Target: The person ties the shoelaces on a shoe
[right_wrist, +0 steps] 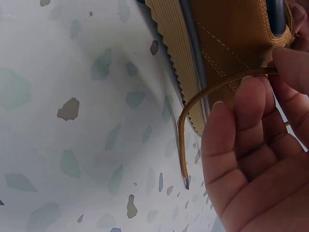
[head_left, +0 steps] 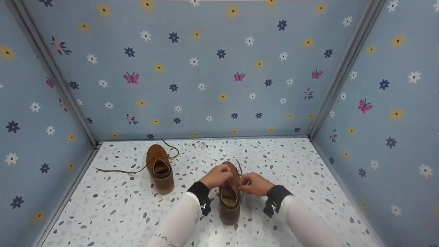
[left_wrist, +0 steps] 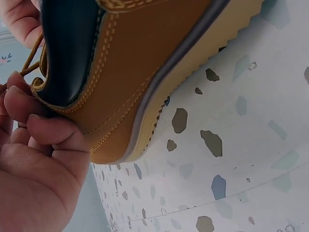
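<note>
A brown lace-up shoe [head_left: 229,214] stands on the speckled surface, its toe pointing away from me. My left hand [head_left: 216,175] is over its front, fingers curled at the lacing; in the left wrist view the left hand [left_wrist: 41,164] pinches a brown shoelace [left_wrist: 30,63] beside the eyelets. On the shoe's right side, my right hand [head_left: 255,184] also grips lace. The right wrist view has the right hand [right_wrist: 260,154] pinching a shoelace [right_wrist: 198,96] between thumb and fingers, its tipped end hanging down. The lace crossing is partly hidden by the fingers.
To the left stands the matching brown shoe [head_left: 160,171], unlaced ends spread out: one lace [head_left: 120,171] runs left, the other curls toward the back. Flower-patterned panels [head_left: 205,68] wall the speckled white surface [head_left: 291,161] at the back and both sides.
</note>
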Demonstrator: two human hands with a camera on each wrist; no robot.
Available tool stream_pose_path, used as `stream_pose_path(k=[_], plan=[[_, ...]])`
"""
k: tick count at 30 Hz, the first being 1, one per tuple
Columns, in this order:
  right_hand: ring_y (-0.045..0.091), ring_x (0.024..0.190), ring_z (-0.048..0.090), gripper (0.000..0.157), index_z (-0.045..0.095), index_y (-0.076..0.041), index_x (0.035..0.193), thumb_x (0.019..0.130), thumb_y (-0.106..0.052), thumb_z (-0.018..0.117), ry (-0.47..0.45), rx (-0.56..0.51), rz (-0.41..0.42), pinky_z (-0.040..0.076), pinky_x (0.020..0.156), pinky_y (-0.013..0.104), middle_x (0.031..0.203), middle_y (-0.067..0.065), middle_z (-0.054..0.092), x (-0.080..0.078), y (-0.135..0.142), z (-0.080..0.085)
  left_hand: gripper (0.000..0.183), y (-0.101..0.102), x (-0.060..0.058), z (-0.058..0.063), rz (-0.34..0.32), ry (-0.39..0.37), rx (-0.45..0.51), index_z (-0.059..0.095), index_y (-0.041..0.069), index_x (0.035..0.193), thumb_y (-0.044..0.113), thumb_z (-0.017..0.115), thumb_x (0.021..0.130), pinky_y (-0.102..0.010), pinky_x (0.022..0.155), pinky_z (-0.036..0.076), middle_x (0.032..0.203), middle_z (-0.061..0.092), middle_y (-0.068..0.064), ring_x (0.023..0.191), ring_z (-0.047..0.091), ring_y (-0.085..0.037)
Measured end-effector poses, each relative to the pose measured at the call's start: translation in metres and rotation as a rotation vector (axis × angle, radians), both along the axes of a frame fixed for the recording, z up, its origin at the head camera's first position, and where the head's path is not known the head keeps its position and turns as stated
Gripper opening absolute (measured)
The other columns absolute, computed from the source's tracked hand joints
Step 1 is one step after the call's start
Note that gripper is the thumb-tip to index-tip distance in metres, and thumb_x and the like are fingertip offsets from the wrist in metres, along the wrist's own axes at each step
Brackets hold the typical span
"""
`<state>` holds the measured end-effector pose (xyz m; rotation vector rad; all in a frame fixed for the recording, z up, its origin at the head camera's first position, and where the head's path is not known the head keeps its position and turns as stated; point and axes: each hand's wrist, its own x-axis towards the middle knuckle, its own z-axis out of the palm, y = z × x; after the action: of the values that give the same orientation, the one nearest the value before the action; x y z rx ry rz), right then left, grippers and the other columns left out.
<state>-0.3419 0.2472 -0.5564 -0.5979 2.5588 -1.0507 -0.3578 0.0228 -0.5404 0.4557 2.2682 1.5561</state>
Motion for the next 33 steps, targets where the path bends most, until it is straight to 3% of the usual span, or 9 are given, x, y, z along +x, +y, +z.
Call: stream_pose_path(k=[9, 18, 23, 28, 33], plan=[[0.007, 0.071, 0.062, 0.007, 0.07, -0.01, 0.091, 0.095, -0.015, 0.073, 0.034, 0.005, -0.013, 0.051, 0.064, 0.024, 0.084, -0.001, 0.069, -0.002, 0.003, 0.003, 0.003, 0.0, -0.002, 0.004, 0.054, 0.05, -0.026, 0.059, 0.01, 0.096, 0.011, 0.06, 0.093, -0.023, 0.058, 0.047, 0.082, 0.059, 0.002, 0.069, 0.058, -0.013], [0.007, 0.073, 0.061, 0.004, 0.069, -0.009, 0.092, 0.093, -0.011, 0.073, 0.057, 0.022, -0.032, 0.05, 0.065, 0.024, 0.085, -0.003, 0.068, -0.002, 0.009, 0.008, 0.017, -0.001, -0.003, 0.008, 0.044, 0.074, -0.09, 0.07, 0.003, 0.09, 0.016, 0.062, 0.097, -0.024, 0.062, 0.049, 0.087, 0.073, -0.008, 0.071, 0.063, -0.014], [0.007, 0.07, 0.059, 0.005, 0.071, -0.003, 0.095, 0.09, -0.005, 0.071, 0.093, 0.043, -0.039, 0.048, 0.064, 0.023, 0.084, 0.0, 0.068, -0.002, 0.011, 0.011, 0.018, -0.004, -0.004, 0.007, 0.063, 0.078, -0.09, 0.072, 0.003, 0.093, 0.018, 0.063, 0.098, -0.024, 0.065, 0.052, 0.092, 0.075, -0.01, 0.074, 0.067, -0.015], [0.009, 0.073, 0.058, 0.009, 0.073, -0.002, 0.095, 0.088, -0.001, 0.068, 0.187, 0.145, -0.032, 0.05, 0.068, 0.028, 0.084, 0.002, 0.07, -0.002, 0.012, 0.013, 0.026, -0.008, -0.006, 0.006, 0.066, 0.073, -0.077, 0.069, 0.002, 0.119, 0.014, 0.065, 0.096, -0.028, 0.07, 0.057, 0.1, 0.074, -0.011, 0.08, 0.069, -0.016], [0.01, 0.075, 0.061, 0.007, 0.073, -0.009, 0.089, 0.089, -0.004, 0.068, 0.217, 0.254, -0.067, 0.054, 0.071, 0.031, 0.085, 0.0, 0.071, -0.003, 0.02, 0.015, 0.045, -0.012, -0.007, 0.006, 0.0, 0.099, -0.068, 0.055, 0.01, 0.146, 0.011, 0.062, 0.101, -0.026, 0.063, 0.05, 0.092, 0.071, -0.012, 0.069, 0.063, -0.014]])
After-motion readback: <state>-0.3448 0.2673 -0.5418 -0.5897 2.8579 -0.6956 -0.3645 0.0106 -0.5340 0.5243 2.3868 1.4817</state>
